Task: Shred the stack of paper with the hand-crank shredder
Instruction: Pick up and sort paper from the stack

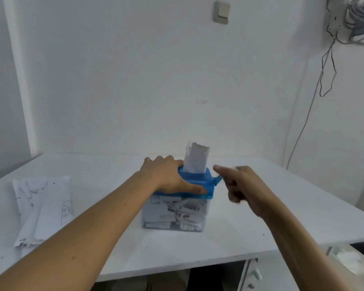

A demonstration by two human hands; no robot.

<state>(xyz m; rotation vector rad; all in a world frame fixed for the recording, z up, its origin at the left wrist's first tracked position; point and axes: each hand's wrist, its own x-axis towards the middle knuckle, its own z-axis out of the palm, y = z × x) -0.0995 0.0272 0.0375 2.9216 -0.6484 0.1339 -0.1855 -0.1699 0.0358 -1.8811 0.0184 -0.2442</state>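
The hand-crank shredder (pixel 207 206) stands mid-tabletop (pixel 292 208), its clear bin packed with shreds (pixel 172 215). A folded sheet (pixel 195 159) stands upright in the slot of the blue lid (pixel 198 179). Your left grip (pixel 168 175) lies palm-down across that lid, fingers relaxed and thumb stretched along the front edge, pressing on it rather than closing round anything. Your right grip (pixel 239 185) is just beside the blue crank (pixel 217 180), fingers curled but blurred; I cannot tell whether it has hold of the crank. The stack of paper (pixel 44 208) lies well apart to the left.
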